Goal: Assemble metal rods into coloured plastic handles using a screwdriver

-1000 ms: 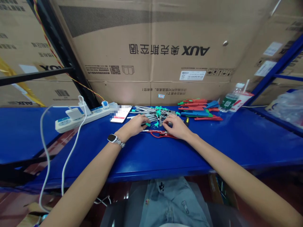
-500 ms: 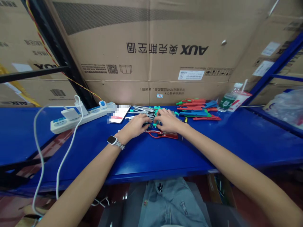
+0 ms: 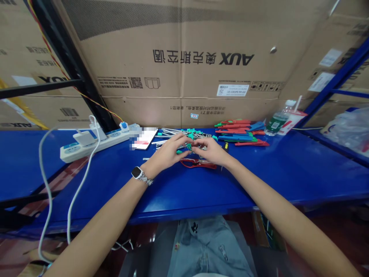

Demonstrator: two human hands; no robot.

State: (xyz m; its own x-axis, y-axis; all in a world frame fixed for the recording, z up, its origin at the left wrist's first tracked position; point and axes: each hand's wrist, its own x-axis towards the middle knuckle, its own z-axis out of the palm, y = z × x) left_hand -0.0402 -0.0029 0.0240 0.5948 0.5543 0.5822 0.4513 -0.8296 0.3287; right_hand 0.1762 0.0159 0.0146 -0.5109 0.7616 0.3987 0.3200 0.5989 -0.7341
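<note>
My left hand [image 3: 168, 152] and my right hand [image 3: 213, 151] meet fingertip to fingertip over the blue table. Between their pinched fingers is a small green plastic piece [image 3: 189, 146], partly covered by the fingers. Behind them lies a pile of thin metal rods [image 3: 172, 132] mixed with small green plastic pieces [image 3: 191, 133]. Just in front of my hands rests a red plastic casing [image 3: 198, 165] with a looped end and a metal part along it. A small yellow and black item [image 3: 226, 146] lies beside my right hand.
Red, blue and green long plastic casings [image 3: 242, 132] are stacked at right, near a water bottle [image 3: 275, 121] and a cup with a straw [image 3: 291, 122]. A phone-like white slab [image 3: 147, 139] and a power strip [image 3: 86, 145] with cables lie left. A large cardboard sheet [image 3: 129, 46] stands behind.
My fingers have come up from the pile and closed together around a green plastic piece. My right hand has turned, its fingertips now facing those of my left.
</note>
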